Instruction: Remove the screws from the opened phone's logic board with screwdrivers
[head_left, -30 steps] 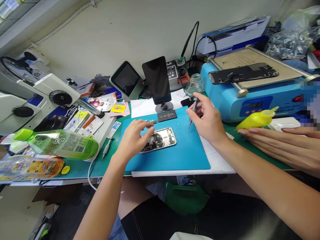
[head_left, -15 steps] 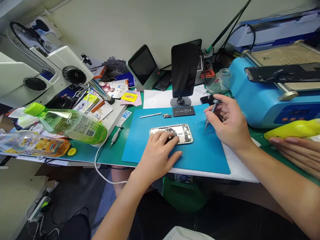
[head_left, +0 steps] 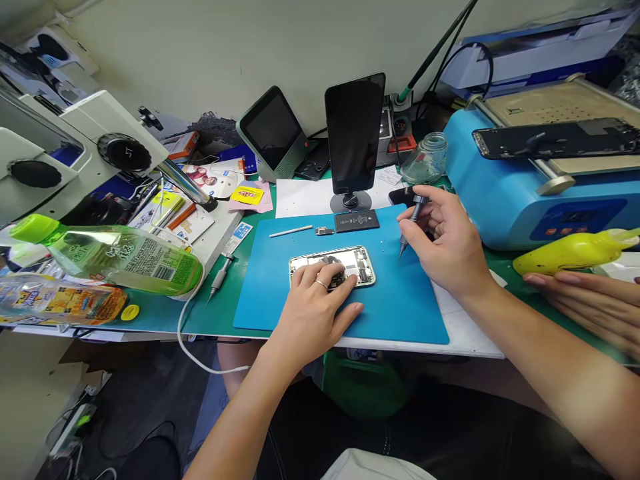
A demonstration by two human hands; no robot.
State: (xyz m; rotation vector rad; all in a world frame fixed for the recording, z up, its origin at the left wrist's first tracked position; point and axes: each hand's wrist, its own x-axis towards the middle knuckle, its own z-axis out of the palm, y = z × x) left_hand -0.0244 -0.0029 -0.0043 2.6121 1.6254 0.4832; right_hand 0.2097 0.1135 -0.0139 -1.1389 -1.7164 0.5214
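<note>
An opened phone [head_left: 361,259] lies on the blue mat [head_left: 280,303], its inner parts showing. My left hand [head_left: 320,293] rests over its near left side with fingers and thumb spread, covering part of it. To the right, my right hand [head_left: 447,240] grips a small precision screwdriver [head_left: 416,212], tip pointing down just over the mat, apart from the phone. Behind the phone are a black battery [head_left: 357,221], a small metal phone part [head_left: 324,231] and a thin white stick [head_left: 291,231]. A few tiny specks lie left of the screwdriver tip.
A dark phone on a stand [head_left: 354,137] stands behind the mat. A blue machine [head_left: 470,167] with a phone screen on top is at right; another person's hand [head_left: 593,303] is near a yellow bottle [head_left: 565,253]. Bottles [head_left: 125,257] and a microscope [head_left: 100,133] crowd the left.
The camera view has turned slightly right, shifting the scene left. My left hand stays on the phone, and my right hand still holds the screwdriver in nearly the same place over the mat.
</note>
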